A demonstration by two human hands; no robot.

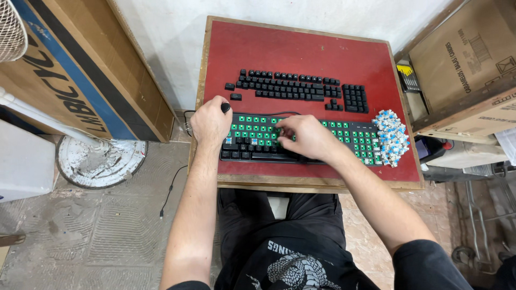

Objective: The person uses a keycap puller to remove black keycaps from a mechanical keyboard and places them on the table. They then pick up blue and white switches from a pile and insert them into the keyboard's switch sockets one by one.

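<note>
Left hand (210,122) fingers clamped on black tool (226,107), right hand (302,137) fingers together touching keyboard (352,140)

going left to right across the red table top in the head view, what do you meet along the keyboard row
left hand pinching a small black keycap → black keyboard base with bare green switch sockets under the right hand → heap of loose pale blue and white key switches → wooden rim of the red table

red table (301,48) bears keyboard (355,137), keycaps (293,86), switches (392,134).
</note>
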